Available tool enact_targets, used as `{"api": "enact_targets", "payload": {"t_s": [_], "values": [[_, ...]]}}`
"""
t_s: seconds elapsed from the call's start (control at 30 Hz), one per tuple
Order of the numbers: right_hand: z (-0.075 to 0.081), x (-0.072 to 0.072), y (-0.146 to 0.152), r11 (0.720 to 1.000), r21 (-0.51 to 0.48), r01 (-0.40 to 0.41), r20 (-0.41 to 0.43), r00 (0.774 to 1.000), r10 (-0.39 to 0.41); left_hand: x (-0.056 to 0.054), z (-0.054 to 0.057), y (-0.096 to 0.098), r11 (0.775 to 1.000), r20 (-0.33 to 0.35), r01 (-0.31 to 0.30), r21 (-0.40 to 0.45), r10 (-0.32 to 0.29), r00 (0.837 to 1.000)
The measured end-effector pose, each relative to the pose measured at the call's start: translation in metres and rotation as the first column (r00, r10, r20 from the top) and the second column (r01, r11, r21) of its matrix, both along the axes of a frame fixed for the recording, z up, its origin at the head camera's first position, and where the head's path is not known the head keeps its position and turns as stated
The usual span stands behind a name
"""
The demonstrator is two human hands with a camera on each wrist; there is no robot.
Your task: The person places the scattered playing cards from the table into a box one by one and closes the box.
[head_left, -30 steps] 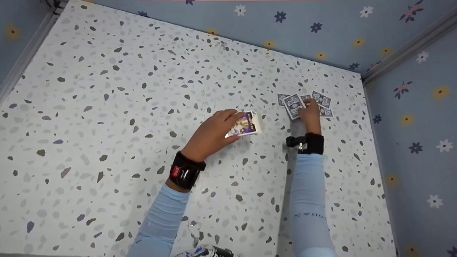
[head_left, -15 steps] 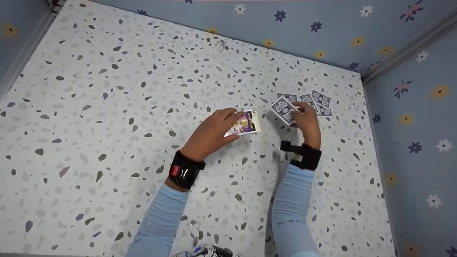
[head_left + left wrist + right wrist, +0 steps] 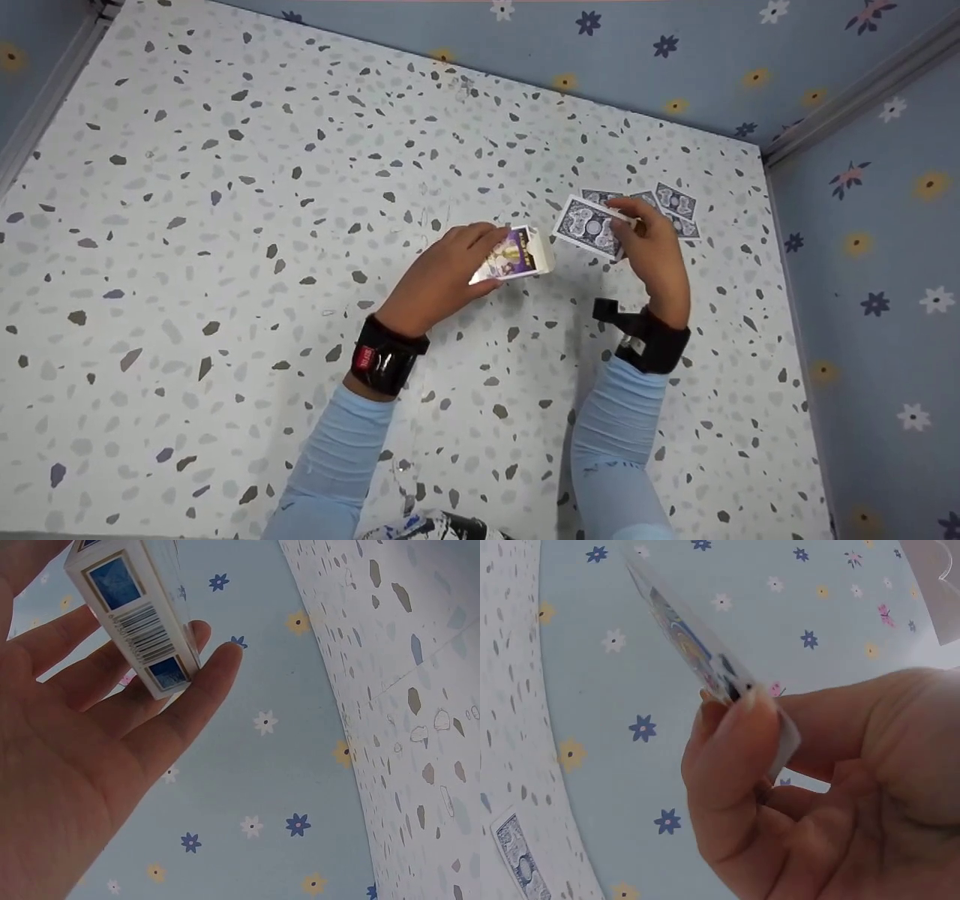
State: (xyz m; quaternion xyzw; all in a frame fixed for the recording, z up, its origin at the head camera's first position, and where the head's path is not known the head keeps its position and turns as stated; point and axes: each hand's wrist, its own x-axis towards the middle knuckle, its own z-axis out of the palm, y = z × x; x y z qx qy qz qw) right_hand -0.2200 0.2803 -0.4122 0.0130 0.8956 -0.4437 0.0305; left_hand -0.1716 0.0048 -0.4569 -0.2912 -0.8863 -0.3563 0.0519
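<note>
My left hand [image 3: 446,277] grips a small card box [image 3: 516,253] with a purple and yellow front, its flap end pointing right. In the left wrist view the box's white edge [image 3: 142,630] shows a barcode between two blue pictures, with fingers curled round it. A playing card [image 3: 591,226], patterned back up, is pinched between thumb and fingers of my right hand [image 3: 654,251]. The right wrist view shows this card [image 3: 697,645] nearly edge-on, with part of a colourful face. Several more cards [image 3: 677,201] lie back up on the table behind the right hand, partly hidden by it.
A white speckled tabletop [image 3: 225,300] spreads under both hands. Blue flowered panels [image 3: 637,60] stand along its far and right sides. One loose card [image 3: 521,859] also appears at the lower left of the right wrist view.
The right hand has drawn its card up and left from the spread cards toward the box, turning it on the way. The left hand and the box have hardly moved.
</note>
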Motion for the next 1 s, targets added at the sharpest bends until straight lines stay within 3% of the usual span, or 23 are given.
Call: {"api": "enact_targets", "payload": {"t_s": [0.17,0.43,0.6,0.77,1.0], "values": [[0.004,0.005,-0.008,0.998,0.016,-0.062,-0.079,0.995,0.063,0.000,0.000,0.000,1.000,-0.025,0.001,0.017,0.000,1.000],[0.004,0.009,-0.012,0.981,0.048,-0.185,-0.124,0.974,0.190,-0.001,-0.002,0.002,1.000,-0.057,-0.003,-0.010,0.003,0.998],[0.005,0.009,-0.014,0.975,0.136,-0.175,-0.144,0.970,0.194,-0.001,-0.003,0.003,1.000,-0.061,-0.004,-0.008,0.004,0.998],[0.007,0.010,-0.015,0.985,0.127,-0.119,-0.210,0.967,0.144,-0.001,-0.003,0.003,1.000,-0.079,0.005,-0.005,-0.005,0.997],[0.004,0.010,-0.015,0.970,0.150,-0.193,-0.186,0.958,0.219,-0.001,-0.001,0.003,1.000,-0.093,0.009,-0.007,-0.010,0.996]]}}
